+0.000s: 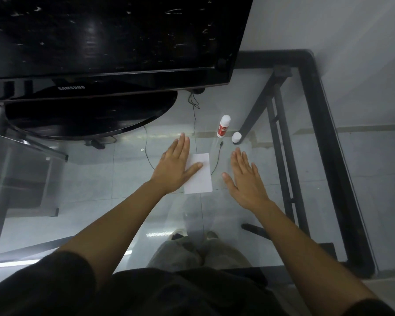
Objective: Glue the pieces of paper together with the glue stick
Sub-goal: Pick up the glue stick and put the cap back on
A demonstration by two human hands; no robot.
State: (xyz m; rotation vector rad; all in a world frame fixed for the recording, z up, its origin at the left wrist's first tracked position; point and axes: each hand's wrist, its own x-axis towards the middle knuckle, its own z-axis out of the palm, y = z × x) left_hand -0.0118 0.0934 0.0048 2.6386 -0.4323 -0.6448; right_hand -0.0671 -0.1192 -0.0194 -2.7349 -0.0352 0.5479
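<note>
A white rectangle of paper [201,176] lies flat on the glass table. My left hand [176,167] rests palm down over its left edge, fingers spread, thumb lying across the sheet. Palm down and open, my right hand [246,179] is on or just over the glass to the right of the paper, not touching it. The glue stick [223,126], white with a red label, lies uncapped beyond the paper. Its white cap [236,137] stands just to its right.
A black monitor [110,37] on a round stand [91,115] fills the back left. The table's black frame [324,133] runs along the right side. A thin black cable [216,163] shows near the paper. My legs and the floor show through the glass.
</note>
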